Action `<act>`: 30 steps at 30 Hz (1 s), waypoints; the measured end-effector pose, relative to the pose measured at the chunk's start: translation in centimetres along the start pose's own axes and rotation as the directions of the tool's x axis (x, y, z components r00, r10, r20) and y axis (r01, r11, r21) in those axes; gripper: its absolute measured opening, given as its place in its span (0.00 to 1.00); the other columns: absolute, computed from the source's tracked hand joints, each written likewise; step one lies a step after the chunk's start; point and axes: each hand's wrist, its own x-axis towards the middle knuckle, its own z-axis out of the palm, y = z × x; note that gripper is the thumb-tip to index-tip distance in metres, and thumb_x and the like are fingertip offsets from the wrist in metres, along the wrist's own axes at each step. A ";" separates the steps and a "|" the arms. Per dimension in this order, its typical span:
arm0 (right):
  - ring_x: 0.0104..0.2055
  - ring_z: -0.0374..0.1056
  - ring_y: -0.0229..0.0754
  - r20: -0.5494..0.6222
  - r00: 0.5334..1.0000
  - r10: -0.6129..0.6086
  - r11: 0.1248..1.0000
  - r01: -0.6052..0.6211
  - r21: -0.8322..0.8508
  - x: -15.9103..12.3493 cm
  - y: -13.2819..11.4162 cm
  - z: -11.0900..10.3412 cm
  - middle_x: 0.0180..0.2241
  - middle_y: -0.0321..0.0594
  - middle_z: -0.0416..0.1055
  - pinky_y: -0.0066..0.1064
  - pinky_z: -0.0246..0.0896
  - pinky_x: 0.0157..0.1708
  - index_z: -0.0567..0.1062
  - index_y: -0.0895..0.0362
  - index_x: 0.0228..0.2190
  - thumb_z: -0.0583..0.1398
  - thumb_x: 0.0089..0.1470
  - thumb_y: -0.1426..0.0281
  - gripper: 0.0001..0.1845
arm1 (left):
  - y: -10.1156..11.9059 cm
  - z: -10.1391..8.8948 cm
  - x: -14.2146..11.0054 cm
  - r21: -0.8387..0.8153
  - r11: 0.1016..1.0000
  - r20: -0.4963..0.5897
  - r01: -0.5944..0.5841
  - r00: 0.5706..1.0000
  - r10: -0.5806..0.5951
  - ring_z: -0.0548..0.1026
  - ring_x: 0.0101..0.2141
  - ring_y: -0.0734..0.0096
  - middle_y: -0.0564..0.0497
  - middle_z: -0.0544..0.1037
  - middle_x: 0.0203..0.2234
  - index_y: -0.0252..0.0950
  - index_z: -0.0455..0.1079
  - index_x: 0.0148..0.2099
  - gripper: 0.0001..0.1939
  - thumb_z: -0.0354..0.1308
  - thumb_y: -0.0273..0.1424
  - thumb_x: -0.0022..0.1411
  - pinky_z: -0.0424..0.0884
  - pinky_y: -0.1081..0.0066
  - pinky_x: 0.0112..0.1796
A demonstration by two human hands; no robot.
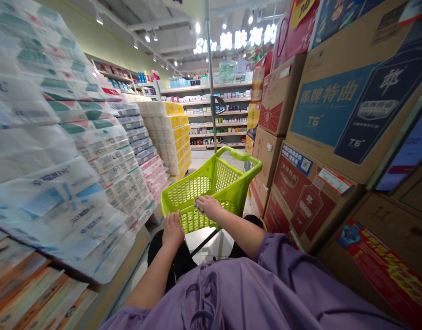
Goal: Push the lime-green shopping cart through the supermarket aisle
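Note:
A lime-green plastic shopping cart basket (227,176) stands in front of me in a narrow store aisle. My left hand (172,230) rests on its near rim, fingers curled over the edge. My right hand (208,206) lies on the near rim further right, fingers bent over the rim. Both forearms come out of purple sleeves. The inside of the basket is mostly hidden from here.
Stacked packs of tissue and toilet paper (59,151) line the left side. Large cardboard cartons (334,119) are piled on the right, close to the cart. A metal pole (211,82) and product shelves (217,114) stand ahead where the aisle opens.

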 end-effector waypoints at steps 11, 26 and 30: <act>0.49 0.64 0.45 -0.066 0.945 0.322 0.944 -0.325 -0.054 -4.3 10.4 -5.5 0.46 0.47 0.72 0.34 0.53 0.51 0.74 0.59 0.43 0.56 0.58 0.73 0.12 | -0.6 0.3 -0.3 0.094 0.994 0.024 -0.046 0.999 0.044 0.54 0.63 0.50 0.34 0.62 0.61 0.26 0.50 0.67 0.36 0.47 0.22 0.54 0.52 0.53 0.61; 0.47 0.62 0.46 -0.067 0.939 0.336 0.939 -0.340 -0.049 -2.7 3.0 -3.5 0.44 0.48 0.71 0.36 0.52 0.52 0.71 0.58 0.43 0.51 0.62 0.73 0.12 | 0.8 -0.9 3.9 0.024 0.999 0.178 0.049 0.983 -0.052 0.53 0.64 0.49 0.34 0.56 0.64 0.24 0.51 0.67 0.35 0.47 0.23 0.56 0.51 0.51 0.61; 0.46 0.64 0.45 -0.024 0.970 0.243 0.969 -0.244 -0.045 -2.2 0.9 -3.6 0.44 0.47 0.72 0.36 0.51 0.53 0.72 0.58 0.43 0.54 0.59 0.74 0.11 | 4.7 -1.8 5.0 -0.100 0.972 0.146 -0.213 0.963 0.226 0.53 0.65 0.57 0.42 0.58 0.65 0.28 0.52 0.67 0.34 0.46 0.22 0.57 0.52 0.58 0.62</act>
